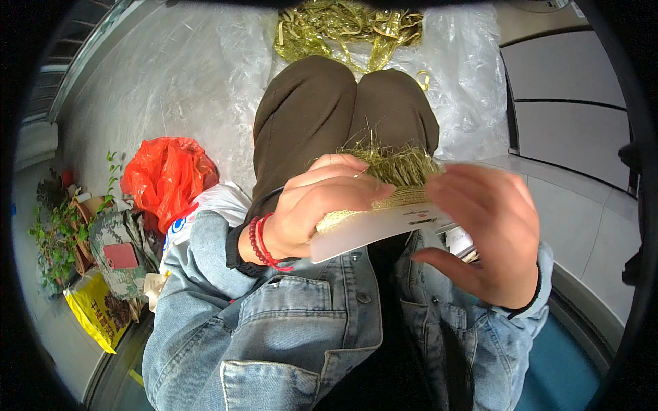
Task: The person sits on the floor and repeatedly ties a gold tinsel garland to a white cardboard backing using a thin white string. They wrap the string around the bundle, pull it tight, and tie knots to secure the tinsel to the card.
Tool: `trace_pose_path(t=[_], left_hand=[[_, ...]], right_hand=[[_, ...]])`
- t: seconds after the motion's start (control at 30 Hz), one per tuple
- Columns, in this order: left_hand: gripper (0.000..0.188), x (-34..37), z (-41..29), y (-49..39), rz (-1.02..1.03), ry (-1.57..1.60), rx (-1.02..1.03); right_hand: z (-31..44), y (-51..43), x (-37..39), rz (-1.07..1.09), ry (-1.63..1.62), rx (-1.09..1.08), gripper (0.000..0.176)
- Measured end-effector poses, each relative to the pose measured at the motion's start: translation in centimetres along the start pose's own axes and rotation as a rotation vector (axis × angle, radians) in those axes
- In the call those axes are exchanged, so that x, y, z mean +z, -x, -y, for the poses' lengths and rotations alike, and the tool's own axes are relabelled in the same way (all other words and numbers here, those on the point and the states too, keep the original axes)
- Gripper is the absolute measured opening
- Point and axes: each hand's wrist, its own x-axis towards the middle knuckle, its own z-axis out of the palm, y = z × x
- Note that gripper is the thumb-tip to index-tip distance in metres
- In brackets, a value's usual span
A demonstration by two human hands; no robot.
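My left hand pinches a white card together with a band of shiny gold trim that lies along the card's upper edge. Olive-gold fringe threads stick out from the band over my dark trousers. The card bears small writing, too blurred to tell. My right hand is motion-blurred at the right end of the trim, its thumb spread well away from its fingers. Its fingertips overlap the fringe end; whether they touch it I cannot tell. Both hands are above my lap.
Beyond my knees, a heap of gold-green ribbon lies on clear plastic sheeting. To the left are a red plastic bag, a camouflage cloth with a phone, a yellow package and potted plants. Grey drawers stand at right.
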Motion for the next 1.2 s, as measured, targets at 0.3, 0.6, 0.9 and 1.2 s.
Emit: trace_pose_path(t=[0.3, 0.6, 0.9, 1.2], left_hand=[[0.03, 1.3, -0.1, -0.9, -0.057, -0.084, 0.025], [0.057, 1.3, -1.0, 0.3, -0.108, -0.076, -0.214], [0.046, 0.6, -4.4, 0.1, -0.121, -0.805, -0.221], [0.041, -0.3, -3.7, -0.7, 0.015, -0.721, -0.191]], right_hand=[[-0.6, -1.8, 2.5, -0.03, 0.027, -0.079, 0.016], [-0.3, -1.6, 3.1, -0.068, 0.057, -0.06, 0.014], [-0.2, -1.8, 2.6, -0.037, 0.081, -0.074, 0.013], [-0.1, -2.3, 1.5, 0.127, 0.055, -0.075, 0.043]])
